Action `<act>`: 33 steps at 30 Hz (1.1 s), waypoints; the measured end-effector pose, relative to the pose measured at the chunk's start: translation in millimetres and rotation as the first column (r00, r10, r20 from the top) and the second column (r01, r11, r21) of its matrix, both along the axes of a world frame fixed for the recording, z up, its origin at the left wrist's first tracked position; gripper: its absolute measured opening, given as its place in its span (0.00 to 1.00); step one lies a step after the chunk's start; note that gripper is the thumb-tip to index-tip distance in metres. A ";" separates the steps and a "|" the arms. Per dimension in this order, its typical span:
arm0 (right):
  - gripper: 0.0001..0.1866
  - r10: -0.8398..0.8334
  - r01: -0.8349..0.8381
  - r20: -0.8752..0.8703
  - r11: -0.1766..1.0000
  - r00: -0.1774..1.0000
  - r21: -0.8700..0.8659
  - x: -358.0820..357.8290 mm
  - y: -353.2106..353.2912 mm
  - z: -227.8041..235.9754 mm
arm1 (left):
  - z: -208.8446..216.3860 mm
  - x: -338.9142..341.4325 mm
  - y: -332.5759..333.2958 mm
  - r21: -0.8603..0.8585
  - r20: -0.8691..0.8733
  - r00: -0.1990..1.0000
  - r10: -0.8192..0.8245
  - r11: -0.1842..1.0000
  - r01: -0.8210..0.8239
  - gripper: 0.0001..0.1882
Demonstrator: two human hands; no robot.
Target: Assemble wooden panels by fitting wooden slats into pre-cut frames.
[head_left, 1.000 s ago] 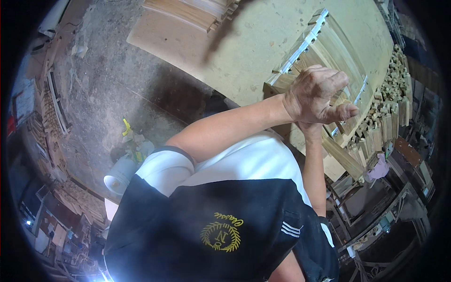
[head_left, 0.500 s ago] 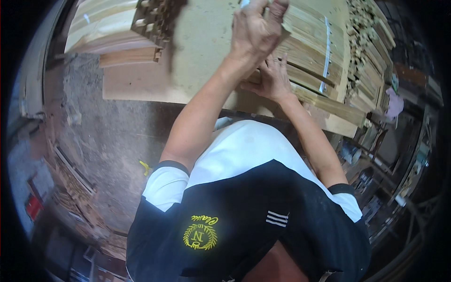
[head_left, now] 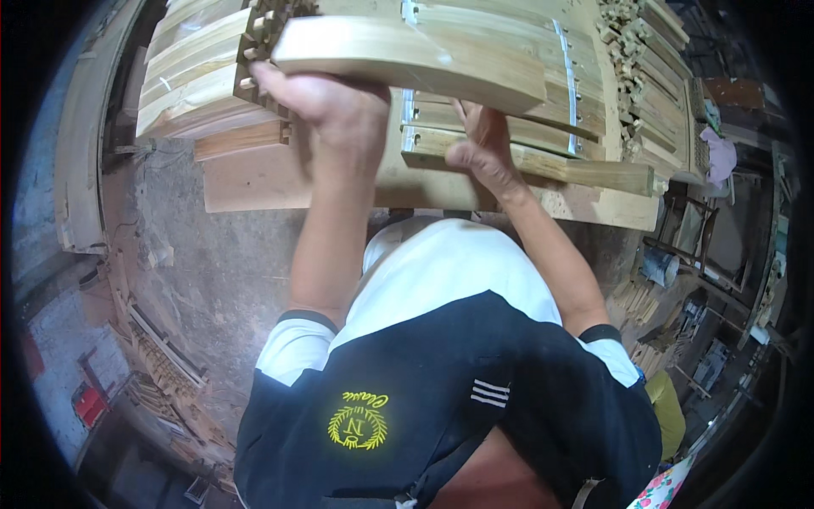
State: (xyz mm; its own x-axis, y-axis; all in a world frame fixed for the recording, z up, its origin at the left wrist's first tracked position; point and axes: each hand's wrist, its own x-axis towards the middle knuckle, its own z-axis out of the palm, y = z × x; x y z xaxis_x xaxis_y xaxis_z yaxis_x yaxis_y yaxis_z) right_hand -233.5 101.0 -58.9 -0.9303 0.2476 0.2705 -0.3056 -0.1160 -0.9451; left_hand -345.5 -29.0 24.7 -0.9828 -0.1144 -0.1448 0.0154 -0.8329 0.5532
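Observation:
A thick, gently curved wooden board point(head_left: 407, 58) is raised above the bench, its long side running left to right. My left hand point(head_left: 335, 110) grips it near its left end, the thumb out toward the stacked boards and the other fingers hidden by the wood. Close under the board's right part is my right hand point(head_left: 492, 157), thumb apart and fingers stretched upward; the fingertips are partly covered, so contact with the board is unclear. Beneath it lie more curved boards point(head_left: 551, 165) in a row, with pale strips point(head_left: 570, 85) and dark holes near their ends.
Boards with tenon ends form a stack point(head_left: 199, 85) on the left of the bench point(head_left: 254, 182). Several short wooden pieces are piled point(head_left: 649, 93) at the right, a pink cloth point(head_left: 719, 157) beside them. Loose timber point(head_left: 165, 348) lies on the floor at left.
My left hand has moved left and now holds the curved board up over the row. My right hand stays near the same spot, its thumb now raised off the wood.

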 end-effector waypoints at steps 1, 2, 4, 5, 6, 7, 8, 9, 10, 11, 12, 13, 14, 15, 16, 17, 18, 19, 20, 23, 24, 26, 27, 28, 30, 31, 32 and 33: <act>0.50 -0.031 0.030 -0.013 0.995 0.999 -0.092 -7.5 -3.7 18.5 | -7.1 14.4 3.0 0.034 0.128 0.992 -0.005 0.999 0.001 0.41; 0.45 -0.072 0.068 -0.020 0.982 0.997 -0.177 -11.0 -4.7 27.0 | -16.8 25.1 5.0 0.075 0.257 0.966 -0.026 0.997 0.007 0.40; 0.19 -0.084 0.115 0.129 0.958 0.988 -0.262 -4.5 11.2 21.2 | -58.8 43.7 -7.7 0.071 0.263 0.954 -0.146 0.989 0.132 0.38; 0.19 -0.070 0.090 0.160 0.988 0.985 -0.124 1.2 20.4 28.7 | -79.3 51.0 -21.6 -0.037 0.376 0.920 -0.109 0.990 0.133 0.35; 0.20 -0.070 0.071 0.187 0.997 0.980 0.003 5.6 27.8 37.0 | -95.2 54.7 -35.9 -0.143 0.480 0.875 -0.066 0.978 0.152 0.33; 0.20 -0.071 0.044 0.211 0.991 0.975 0.129 9.9 34.7 45.1 | -107.1 59.1 -48.1 -0.321 0.377 0.926 -0.026 0.934 0.158 0.32; 0.21 -0.077 0.021 0.229 0.971 0.970 0.238 10.8 37.8 51.9 | -112.4 62.1 -58.3 -0.490 0.264 0.965 -0.008 0.860 0.141 0.31; 0.21 -0.087 -0.004 0.247 0.939 0.965 0.344 11.2 40.1 56.2 | -118.4 62.3 -63.9 -0.640 0.144 0.990 -0.010 0.762 0.101 0.31; 0.22 -0.106 0.055 0.056 0.817 0.993 0.574 10.9 42.1 54.0 | -115.7 60.1 -62.1 -0.681 0.049 0.993 -0.111 0.723 0.114 0.29; 0.23 -0.072 0.149 -0.134 0.643 0.988 0.752 9.4 43.8 46.3 | -111.6 57.3 -57.5 -0.722 -0.041 0.976 -0.213 0.682 0.119 0.27; 0.24 0.009 0.273 -0.306 0.432 0.952 0.860 7.5 45.0 38.4 | -107.0 55.5 -51.7 -0.760 -0.125 0.940 -0.317 0.640 0.115 0.25; 0.25 0.049 0.265 -0.310 0.403 0.949 0.876 0.8 44.6 40.4 | -100.8 52.3 -42.2 -0.775 -0.202 0.901 -0.383 0.625 0.092 0.23; 0.27 0.088 0.261 -0.314 0.373 0.945 0.890 -5.6 43.7 42.7 | -102.6 46.1 -35.2 -0.754 -0.285 0.839 -0.464 0.649 0.103 0.22; 0.30 0.067 0.101 -0.161 0.533 0.985 0.840 -5.8 41.6 46.8 | -102.2 42.4 -31.9 -0.795 -0.330 0.778 -0.534 0.602 0.076 0.24; 0.29 0.075 -0.008 -0.048 0.612 0.996 0.791 -8.1 38.6 55.7 | -101.2 35.7 -26.6 -0.828 -0.374 0.705 -0.603 0.560 0.040 0.28; 0.28 0.075 -0.095 0.059 0.693 0.995 0.715 -10.3 37.7 65.7 | -93.9 33.1 -23.1 -0.850 -0.369 0.660 -0.654 0.524 0.045 0.33; 0.27 0.072 -0.156 0.158 0.765 0.985 0.625 -11.1 35.4 73.0 | -86.6 37.2 -23.0 -0.872 -0.361 0.612 -0.703 0.487 0.045 0.40; 0.27 0.105 -0.164 0.128 0.712 0.986 0.683 -19.8 38.3 73.1 | -90.1 35.2 -19.5 -0.883 -0.375 0.606 -0.702 0.470 -0.002 0.40; 0.27 0.101 -0.137 0.094 0.766 0.990 0.627 -22.2 33.3 75.5 | -90.9 34.4 -15.3 -0.891 -0.387 0.602 -0.698 0.452 -0.049 0.41; 0.26 0.191 -0.254 0.171 0.791 0.967 0.556 -29.5 30.5 97.1 | -74.3 46.4 -4.2 -0.881 -0.403 0.728 -0.555 0.450 -0.145 0.40; 0.25 0.218 -0.252 0.131 0.752 0.967 0.608 -38.4 32.1 100.5 | -86.0 44.0 1.4 -0.884 -0.404 0.781 -0.476 0.422 -0.200 0.38; 0.24 0.202 -0.227 0.108 0.788 0.973 0.573 -37.1 33.4 102.0 | -75.0 48.3 12.0 -0.882 -0.415 0.798 -0.438 0.409 -0.234 0.35; 0.24 0.195 -0.227 0.116 0.798 0.974 0.558 -38.7 37.2 104.1 | -69.0 46.8 17.1 -0.882 -0.418 0.807 -0.417 0.400 -0.250 0.34; 0.24 0.195 -0.232 0.126 0.809 0.973 0.540 -40.6 40.0 103.4 | -66.6 45.3 18.9 -0.887 -0.409 0.807 -0.427 0.393 -0.242 0.33; 0.25 0.193 -0.245 0.152 0.804 0.969 0.542 -48.0 47.8 106.0 | -62.2 37.9 24.3 -0.899 -0.387 0.809 -0.443 0.377 -0.223 0.32; 0.25 0.200 -0.264 0.175 0.802 0.964 0.536 -49.1 50.1 105.8 | -60.8 35.8 26.4 -0.893 -0.407 0.807 -0.429 0.374 -0.252 0.31; 0.25 0.197 -0.254 0.162 0.799 0.967 0.545 -49.7 52.7 102.6 | -62.7 34.2 28.5 -0.897 -0.398 0.814 -0.424 0.367 -0.247 0.31; 0.25 0.194 -0.245 0.150 0.795 0.969 0.554 -50.3 55.4 97.6 | -65.9 33.6 30.1 -0.901 -0.388 0.821 -0.419 0.361 -0.241 0.31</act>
